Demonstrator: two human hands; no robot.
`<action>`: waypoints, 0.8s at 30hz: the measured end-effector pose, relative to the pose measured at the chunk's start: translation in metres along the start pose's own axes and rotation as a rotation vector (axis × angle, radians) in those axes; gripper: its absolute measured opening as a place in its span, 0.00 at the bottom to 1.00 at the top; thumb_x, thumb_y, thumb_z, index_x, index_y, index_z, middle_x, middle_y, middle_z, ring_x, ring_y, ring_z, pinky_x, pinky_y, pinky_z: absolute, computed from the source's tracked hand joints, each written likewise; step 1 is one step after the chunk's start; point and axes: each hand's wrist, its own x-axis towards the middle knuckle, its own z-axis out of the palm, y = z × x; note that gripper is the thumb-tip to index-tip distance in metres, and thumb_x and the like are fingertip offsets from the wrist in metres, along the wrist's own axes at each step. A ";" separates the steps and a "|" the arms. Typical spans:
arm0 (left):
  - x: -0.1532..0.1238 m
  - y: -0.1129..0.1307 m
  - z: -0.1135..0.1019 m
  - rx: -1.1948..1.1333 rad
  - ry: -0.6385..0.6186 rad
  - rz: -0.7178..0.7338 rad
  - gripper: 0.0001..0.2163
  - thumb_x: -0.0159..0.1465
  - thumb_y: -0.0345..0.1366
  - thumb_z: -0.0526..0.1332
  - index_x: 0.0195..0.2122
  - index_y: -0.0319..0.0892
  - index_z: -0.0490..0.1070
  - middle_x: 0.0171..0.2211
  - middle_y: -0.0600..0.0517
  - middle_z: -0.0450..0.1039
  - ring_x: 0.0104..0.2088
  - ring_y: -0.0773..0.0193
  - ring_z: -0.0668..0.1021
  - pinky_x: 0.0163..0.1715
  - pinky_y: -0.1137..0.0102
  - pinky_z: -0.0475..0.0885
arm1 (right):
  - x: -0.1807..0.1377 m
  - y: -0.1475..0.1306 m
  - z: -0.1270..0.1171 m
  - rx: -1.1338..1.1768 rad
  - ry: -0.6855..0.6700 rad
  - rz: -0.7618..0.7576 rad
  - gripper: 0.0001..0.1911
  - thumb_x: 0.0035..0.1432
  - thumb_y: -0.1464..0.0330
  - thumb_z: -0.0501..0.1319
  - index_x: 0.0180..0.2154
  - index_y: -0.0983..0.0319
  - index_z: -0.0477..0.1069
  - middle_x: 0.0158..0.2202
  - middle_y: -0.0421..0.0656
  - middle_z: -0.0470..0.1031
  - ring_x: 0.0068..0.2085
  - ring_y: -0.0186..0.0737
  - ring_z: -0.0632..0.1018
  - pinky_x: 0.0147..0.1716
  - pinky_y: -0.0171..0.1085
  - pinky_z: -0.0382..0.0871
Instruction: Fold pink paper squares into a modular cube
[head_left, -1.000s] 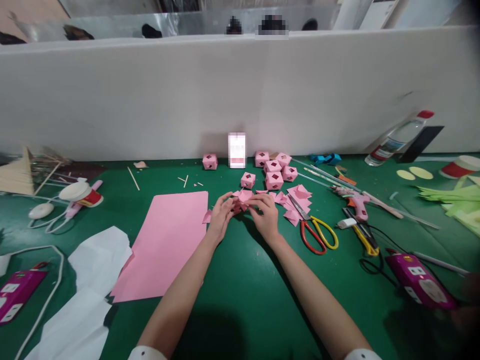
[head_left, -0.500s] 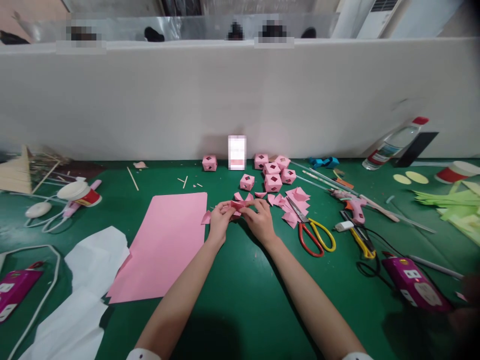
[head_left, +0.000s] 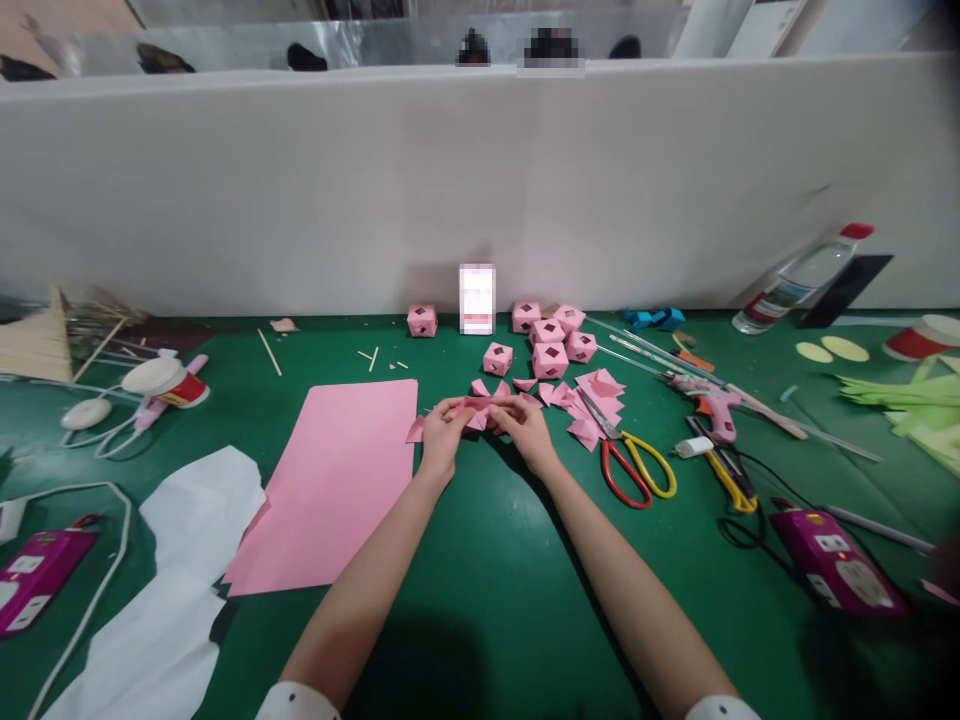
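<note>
My left hand [head_left: 441, 438] and my right hand [head_left: 527, 430] meet over the green table [head_left: 480, 580] and pinch a small folded pink paper piece [head_left: 478, 410] between their fingertips. Just beyond lie loose pink folded pieces [head_left: 592, 400] and several finished pink paper cubes [head_left: 551, 340]. One more cube [head_left: 421, 321] stands apart to the left. A large pink paper sheet [head_left: 337, 480] lies flat left of my left forearm.
Red and yellow scissors [head_left: 634, 465], a pink glue gun [head_left: 716, 410] and a purple power strip [head_left: 840, 560] lie to the right. White paper [head_left: 195, 510], another power strip [head_left: 41, 565], a tape roll [head_left: 161, 380] sit left. A white partition [head_left: 480, 190] bounds the back.
Both hands stay together on the pink piece, turning and folding it slightly; the fingers have shifted a little. Nothing else on the table has moved.
</note>
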 end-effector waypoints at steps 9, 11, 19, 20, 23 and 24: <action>0.000 0.000 0.000 0.006 -0.044 -0.001 0.12 0.47 0.34 0.72 0.33 0.40 0.77 0.32 0.51 0.78 0.33 0.65 0.77 0.36 0.71 0.69 | 0.002 0.001 0.001 -0.023 -0.021 0.052 0.21 0.45 0.50 0.68 0.29 0.61 0.69 0.19 0.38 0.74 0.21 0.35 0.74 0.24 0.35 0.71; 0.000 0.001 -0.001 0.034 -0.070 -0.018 0.11 0.47 0.35 0.72 0.30 0.39 0.76 0.30 0.52 0.77 0.31 0.66 0.76 0.33 0.72 0.68 | 0.001 0.001 0.002 -0.064 -0.008 0.053 0.22 0.48 0.49 0.66 0.28 0.60 0.68 0.18 0.38 0.73 0.19 0.35 0.73 0.21 0.34 0.69; 0.003 0.011 -0.003 -0.010 -0.174 -0.176 0.10 0.45 0.34 0.72 0.29 0.38 0.78 0.33 0.47 0.78 0.31 0.64 0.76 0.28 0.71 0.71 | -0.004 -0.003 0.005 -0.282 0.029 -0.021 0.21 0.57 0.47 0.59 0.28 0.58 0.67 0.18 0.36 0.70 0.18 0.36 0.71 0.19 0.34 0.64; 0.004 0.012 -0.002 -0.014 -0.178 -0.193 0.10 0.45 0.33 0.72 0.29 0.38 0.78 0.32 0.47 0.78 0.31 0.64 0.76 0.28 0.71 0.71 | -0.005 -0.003 0.005 -0.294 0.027 -0.028 0.21 0.57 0.48 0.59 0.29 0.58 0.67 0.18 0.37 0.70 0.19 0.36 0.71 0.19 0.34 0.65; 0.004 0.015 -0.002 -0.016 -0.166 -0.235 0.09 0.44 0.32 0.71 0.28 0.38 0.78 0.27 0.50 0.76 0.28 0.65 0.75 0.26 0.72 0.70 | -0.004 -0.001 0.005 -0.294 0.008 -0.042 0.20 0.57 0.48 0.60 0.29 0.58 0.67 0.19 0.36 0.70 0.19 0.36 0.71 0.19 0.34 0.65; 0.003 0.016 -0.002 -0.019 -0.161 -0.238 0.09 0.44 0.31 0.71 0.28 0.39 0.78 0.26 0.51 0.75 0.28 0.65 0.75 0.25 0.72 0.70 | -0.004 -0.001 0.004 -0.285 0.000 -0.042 0.20 0.56 0.48 0.60 0.29 0.58 0.67 0.19 0.36 0.70 0.19 0.36 0.71 0.19 0.34 0.65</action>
